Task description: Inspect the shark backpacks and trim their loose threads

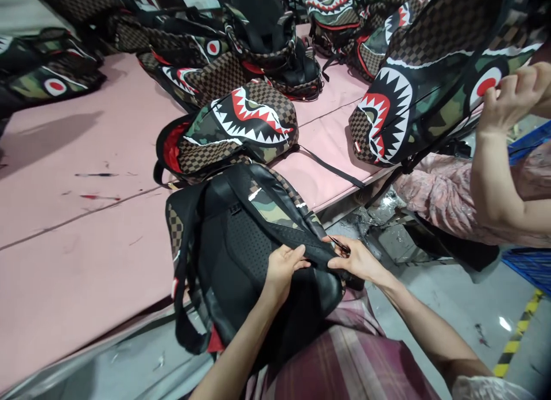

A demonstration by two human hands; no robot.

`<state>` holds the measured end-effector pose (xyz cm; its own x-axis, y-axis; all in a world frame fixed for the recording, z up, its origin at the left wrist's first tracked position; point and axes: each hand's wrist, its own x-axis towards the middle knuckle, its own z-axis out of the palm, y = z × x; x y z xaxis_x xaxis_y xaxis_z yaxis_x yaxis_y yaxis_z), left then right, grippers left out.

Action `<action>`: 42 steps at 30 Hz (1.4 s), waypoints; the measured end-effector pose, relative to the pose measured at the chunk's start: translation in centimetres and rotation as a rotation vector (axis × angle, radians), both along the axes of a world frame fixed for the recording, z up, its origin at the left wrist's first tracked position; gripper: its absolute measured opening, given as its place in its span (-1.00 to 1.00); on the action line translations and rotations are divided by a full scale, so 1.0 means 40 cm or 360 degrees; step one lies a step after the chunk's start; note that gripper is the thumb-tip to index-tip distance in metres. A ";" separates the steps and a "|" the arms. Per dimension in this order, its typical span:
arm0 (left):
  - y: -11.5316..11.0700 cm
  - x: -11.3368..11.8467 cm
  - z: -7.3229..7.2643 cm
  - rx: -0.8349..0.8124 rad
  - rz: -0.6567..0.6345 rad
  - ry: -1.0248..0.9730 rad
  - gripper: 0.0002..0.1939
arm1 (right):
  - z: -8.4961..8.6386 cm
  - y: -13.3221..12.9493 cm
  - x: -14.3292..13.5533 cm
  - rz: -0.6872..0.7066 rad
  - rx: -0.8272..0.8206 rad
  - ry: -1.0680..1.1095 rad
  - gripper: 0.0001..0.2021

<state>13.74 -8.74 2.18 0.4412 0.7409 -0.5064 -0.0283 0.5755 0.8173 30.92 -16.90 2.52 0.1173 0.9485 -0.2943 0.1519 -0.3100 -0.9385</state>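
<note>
Our left hand (284, 268) pinches the backpack (245, 256) strap (317, 255); our right hand (358, 259) grips a dark tool (343, 248) beside it. We judge the backpack soft, light, best held by its strap.

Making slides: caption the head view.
Right hand, holding a dark tool, and left hand at a backpack by a pink table.

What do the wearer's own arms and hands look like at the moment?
The left hand and right hand are gloveless, with no wristwear visible. The left forearm is bare; the right arm shows a white fabric sleeve at the bottom edge.
</note>
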 end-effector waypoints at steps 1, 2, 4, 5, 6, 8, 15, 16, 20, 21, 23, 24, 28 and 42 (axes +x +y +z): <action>0.000 0.001 -0.002 -0.0008 0.0008 -0.0022 -0.64 | 0.000 -0.003 -0.002 -0.0028 0.0014 0.0021 -0.58; 0.001 -0.001 -0.003 -0.0007 0.0008 -0.0034 -0.64 | -0.001 -0.005 -0.003 -0.0068 0.0030 0.0047 -0.63; 0.003 -0.007 -0.004 0.0006 0.0015 -0.0038 -0.64 | -0.006 -0.007 -0.006 -0.0179 0.0049 0.0108 -0.68; 0.003 -0.010 -0.004 0.0013 0.0022 -0.0037 -0.64 | -0.008 -0.006 -0.008 -0.0245 0.0050 0.0135 -0.68; 0.003 -0.012 -0.005 0.0020 0.0028 -0.0035 -0.64 | -0.010 -0.004 -0.009 -0.0314 0.0053 0.0153 -0.68; 0.003 -0.014 -0.008 0.0022 0.0036 -0.0028 -0.64 | -0.010 0.003 -0.011 -0.0432 0.0081 0.0135 -0.68; 0.012 -0.021 -0.028 -0.0007 -0.0001 -0.0074 -0.61 | -0.005 0.060 -0.025 -0.0160 0.0058 -0.0044 -0.75; 0.014 -0.024 -0.029 -0.0016 -0.0001 -0.0072 -0.62 | -0.006 0.068 -0.028 -0.0178 0.0035 -0.0027 -0.79; 0.018 -0.034 -0.027 -0.0044 -0.0009 -0.0073 -0.63 | -0.010 0.087 -0.037 -0.0258 -0.0004 0.0109 -0.84; 0.019 -0.035 -0.026 -0.0048 -0.0011 -0.0068 -0.63 | -0.009 0.089 -0.037 -0.0261 -0.0005 0.0123 -0.83; 0.021 -0.037 -0.025 -0.0056 -0.0012 -0.0050 -0.63 | -0.008 0.090 -0.035 -0.0256 -0.0011 0.0145 -0.82; 0.021 -0.038 -0.025 -0.0059 -0.0017 -0.0047 -0.63 | -0.008 0.090 -0.033 -0.0246 -0.0008 0.0154 -0.80; 0.021 -0.033 -0.031 -0.0072 -0.0049 -0.0098 -0.65 | -0.010 0.100 -0.036 -0.0229 0.0034 0.0102 -0.73; 0.043 -0.356 0.032 0.1344 0.0690 0.1315 -0.79 | -0.027 0.105 -0.040 -0.0273 -0.0263 0.0380 -0.63</action>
<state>-0.49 -7.02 3.47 -0.1410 0.9722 0.1871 0.6112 -0.0632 0.7890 29.31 -12.71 1.46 0.1803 0.8579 -0.4812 -0.1340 -0.4632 -0.8761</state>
